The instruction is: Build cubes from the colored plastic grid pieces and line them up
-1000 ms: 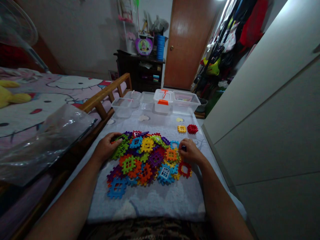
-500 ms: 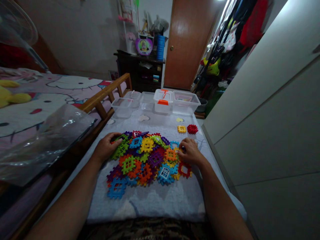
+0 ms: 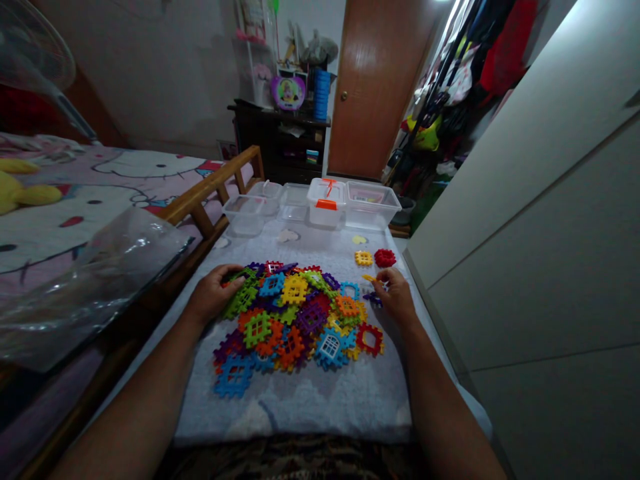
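Note:
A heap of coloured plastic waffle tiles (image 3: pixel 295 320) lies on a grey cloth-covered table (image 3: pixel 310 400). My left hand (image 3: pixel 216 293) rests curled on the heap's left edge, fingers on green tiles. At the heap's right edge, my right hand (image 3: pixel 396 293) pinches a yellow tile (image 3: pixel 370 277), lifted a little above the heap. A purple tile (image 3: pixel 374 297) lies just under that hand. Beyond it, a yellow tile stack (image 3: pixel 363 257) and a red tile stack (image 3: pixel 385 257) sit side by side on the cloth.
Clear plastic boxes (image 3: pixel 373 203), one with an orange-latched lid (image 3: pixel 327 200), line the table's far end. A wooden bed rail (image 3: pixel 210 190) and a plastic-wrapped bundle (image 3: pixel 90 280) lie left. A pale cabinet wall (image 3: pixel 525 220) runs close on the right.
My right hand has drawn a yellow tile out of the heap and moved it up and to the right, toward the far side. My left hand has stayed put.

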{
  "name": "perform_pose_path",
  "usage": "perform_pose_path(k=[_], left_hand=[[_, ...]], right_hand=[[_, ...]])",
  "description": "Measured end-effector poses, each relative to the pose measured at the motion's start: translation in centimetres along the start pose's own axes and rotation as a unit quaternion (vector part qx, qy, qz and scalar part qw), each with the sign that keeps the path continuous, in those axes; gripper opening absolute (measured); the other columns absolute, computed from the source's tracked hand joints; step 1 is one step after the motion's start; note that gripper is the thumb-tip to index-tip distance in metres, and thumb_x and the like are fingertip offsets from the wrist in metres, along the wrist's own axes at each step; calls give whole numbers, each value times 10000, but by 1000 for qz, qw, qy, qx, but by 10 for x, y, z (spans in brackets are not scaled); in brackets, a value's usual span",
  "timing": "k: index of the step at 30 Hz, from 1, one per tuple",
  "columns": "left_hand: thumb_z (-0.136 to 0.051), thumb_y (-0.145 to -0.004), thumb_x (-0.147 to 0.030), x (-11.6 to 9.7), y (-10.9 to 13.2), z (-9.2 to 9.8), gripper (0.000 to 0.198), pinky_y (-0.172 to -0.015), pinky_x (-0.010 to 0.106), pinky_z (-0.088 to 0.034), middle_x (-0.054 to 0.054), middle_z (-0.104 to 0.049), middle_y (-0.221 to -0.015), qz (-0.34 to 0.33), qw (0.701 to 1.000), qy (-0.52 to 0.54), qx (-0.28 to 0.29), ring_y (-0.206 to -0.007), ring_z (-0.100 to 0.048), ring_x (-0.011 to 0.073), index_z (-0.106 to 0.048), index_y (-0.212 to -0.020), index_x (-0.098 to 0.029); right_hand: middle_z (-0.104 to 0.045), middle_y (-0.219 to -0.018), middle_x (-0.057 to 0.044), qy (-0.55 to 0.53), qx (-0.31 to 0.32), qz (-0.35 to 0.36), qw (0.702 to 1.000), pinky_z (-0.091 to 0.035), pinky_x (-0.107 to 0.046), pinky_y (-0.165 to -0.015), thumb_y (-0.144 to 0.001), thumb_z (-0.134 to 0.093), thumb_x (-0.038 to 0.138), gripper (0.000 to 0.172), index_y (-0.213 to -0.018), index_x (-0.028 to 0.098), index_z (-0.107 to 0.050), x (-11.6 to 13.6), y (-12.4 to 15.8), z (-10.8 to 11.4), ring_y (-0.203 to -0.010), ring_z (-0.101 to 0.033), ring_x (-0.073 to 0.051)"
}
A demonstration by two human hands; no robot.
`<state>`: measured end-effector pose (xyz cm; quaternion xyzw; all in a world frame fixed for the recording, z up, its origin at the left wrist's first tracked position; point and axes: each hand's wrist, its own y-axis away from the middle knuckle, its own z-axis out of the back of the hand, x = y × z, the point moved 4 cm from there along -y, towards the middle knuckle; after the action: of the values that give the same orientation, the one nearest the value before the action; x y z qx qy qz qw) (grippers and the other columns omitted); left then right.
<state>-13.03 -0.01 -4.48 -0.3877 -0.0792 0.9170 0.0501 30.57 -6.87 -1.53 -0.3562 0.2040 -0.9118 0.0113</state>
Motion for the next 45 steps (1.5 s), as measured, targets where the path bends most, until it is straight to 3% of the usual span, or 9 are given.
perform_pose_path(k=[2, 7, 11, 15, 22, 28, 34, 41, 45], left_hand=[[-567, -727, -568, 0, 0, 0, 496, -966, 383, -487, 95, -698, -1108, -3, 1000, 3, -4, -1001, -652, 274, -684, -1025, -189], [-564, -740, -573, 5, -1, -2, 517, -995, 393, -468, 102, -688, -1142, 0, 1000, 11, 5, -1025, -643, 274, -672, -1057, -179], [-565, -751, -565, 7, -1, -2, 510, -1000, 396, -460, 103, -684, -1146, -3, 1000, 9, 1, -1033, -640, 277, -672, -1062, -175], [-576, -755, -557, 8, 0, -3, 484, -989, 389, -465, 93, -691, -1136, -4, 1000, 10, -4, -1032, -640, 276, -676, -1051, -187], [-574, -754, -554, 9, 0, -3, 503, -1014, 398, -447, 104, -677, -1162, 8, 1000, 16, 1, -1060, -632, 282, -671, -1075, -179], [-578, -753, -544, 7, -1, -2, 477, -1003, 396, -457, 92, -692, -1140, -5, 1000, 10, -9, -1033, -643, 275, -679, -1053, -188], [-576, -743, -554, 5, 0, -1, 477, -943, 384, -491, 83, -705, -1103, 0, 1000, -4, -10, -979, -655, 269, -689, -1041, -198], [-574, -740, -563, 5, 0, -2, 498, -957, 384, -482, 89, -697, -1111, 7, 1000, -1, -4, -985, -649, 268, -681, -1049, -187], [-569, -747, -557, 5, 0, -2, 489, -976, 378, -471, 87, -694, -1120, -2, 1000, 6, -10, -1019, -643, 266, -680, -1046, -186]], right_hand=[[-570, -854, -55, 54, 21, 40, 998, -425, -355, -826, -773, -595, 202, 58, -744, 215, -546, 3, 1, -6, -891, -530, -224], [-590, -950, -74, 103, 158, 73, 979, -384, -388, -899, -771, -675, 227, 64, -829, 201, -666, 2, 6, -9, -968, -516, -242], [-589, -953, -75, 116, 224, 62, 966, -377, -364, -870, -798, -679, 238, 123, -911, 197, -705, 9, 11, 2, -944, -517, -232], [-600, -916, -63, 144, 289, 80, 943, -365, -324, -811, -786, -710, 265, 140, -910, 200, -716, 22, 19, -4, -880, -520, -209], [-603, -899, -61, 183, 309, 91, 929, -348, -319, -797, -750, -691, 196, 107, -852, 179, -666, 32, 22, -14, -843, -507, -197], [-573, -899, -37, 87, 295, 65, 949, -377, -290, -772, -671, -674, 93, 213, -829, 184, -565, 30, 21, -3, -839, -492, -177], [-492, -719, 45, -17, 317, -13, 948, -338, -249, -599, -717, -631, 146, 187, -793, 212, -473, 20, 20, -3, -640, -433, -119], [-458, -694, 67, -127, 303, -51, 943, -338, -238, -561, -727, -625, 195, 296, -1010, 206, -536, 8, 19, -8, -602, -427, -107], [-460, -690, 59, -155, 302, -80, 937, -331, -236, -557, -721, -629, 229, 238, -948, 195, -566, 4, 16, -4, -596, -420, -98]])
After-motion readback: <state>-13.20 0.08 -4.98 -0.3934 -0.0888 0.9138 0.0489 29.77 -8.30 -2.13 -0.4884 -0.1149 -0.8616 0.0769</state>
